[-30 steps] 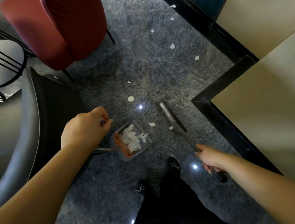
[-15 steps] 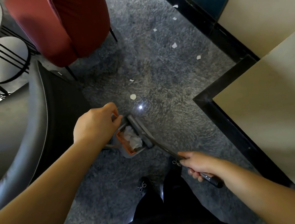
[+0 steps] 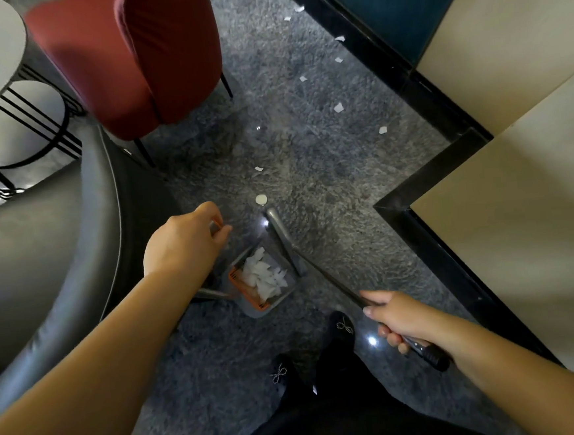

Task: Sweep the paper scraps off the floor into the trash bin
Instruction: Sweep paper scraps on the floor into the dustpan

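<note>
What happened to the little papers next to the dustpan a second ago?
The right hand pulled the broom left across the floor, up against the dustpan. The two scraps that lay beside the dustpan are now gone from the floor, pushed in with the white pile. The left hand still grips the dustpan's handle, and the round scrap and those farther off stay unswept.

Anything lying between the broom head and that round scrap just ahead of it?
Nothing visible. The round scrap lies on bare floor just beyond the broom head, which the right hand holds beside the dustpan.
</note>
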A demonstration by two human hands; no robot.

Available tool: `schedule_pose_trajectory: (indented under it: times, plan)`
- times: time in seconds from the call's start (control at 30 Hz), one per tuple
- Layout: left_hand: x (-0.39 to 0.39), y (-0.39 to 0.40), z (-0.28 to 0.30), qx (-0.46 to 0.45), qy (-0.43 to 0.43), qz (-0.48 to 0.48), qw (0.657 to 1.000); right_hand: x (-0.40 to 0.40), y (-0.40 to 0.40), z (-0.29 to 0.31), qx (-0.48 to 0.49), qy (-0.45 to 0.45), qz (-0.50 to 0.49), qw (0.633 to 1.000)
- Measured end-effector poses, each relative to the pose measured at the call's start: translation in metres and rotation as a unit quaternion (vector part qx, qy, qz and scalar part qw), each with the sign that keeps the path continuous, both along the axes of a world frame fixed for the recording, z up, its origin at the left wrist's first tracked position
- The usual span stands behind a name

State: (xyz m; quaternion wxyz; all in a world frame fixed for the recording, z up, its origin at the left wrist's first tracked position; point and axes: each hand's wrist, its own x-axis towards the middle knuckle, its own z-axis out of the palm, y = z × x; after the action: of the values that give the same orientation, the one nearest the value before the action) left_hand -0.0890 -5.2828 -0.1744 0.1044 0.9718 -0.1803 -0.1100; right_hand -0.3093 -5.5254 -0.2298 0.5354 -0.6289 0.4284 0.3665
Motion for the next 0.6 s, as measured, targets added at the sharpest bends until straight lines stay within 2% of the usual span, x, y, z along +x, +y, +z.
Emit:
schedule_pose_trajectory:
  times: [0.4, 0.6]
  plan:
    - [0.035, 0.003, 0.006, -0.048, -0.024, 0.096, 0.994, 0.091, -0.023, 0.019, 0.009, -0.035, -0.028, 0.999]
    - [0.099, -0.033, 0.008, -0.002, -0.039, 0.101, 0.994, 0.182, -0.073, -0.004, 0.005, -0.024, 0.007, 1.000]
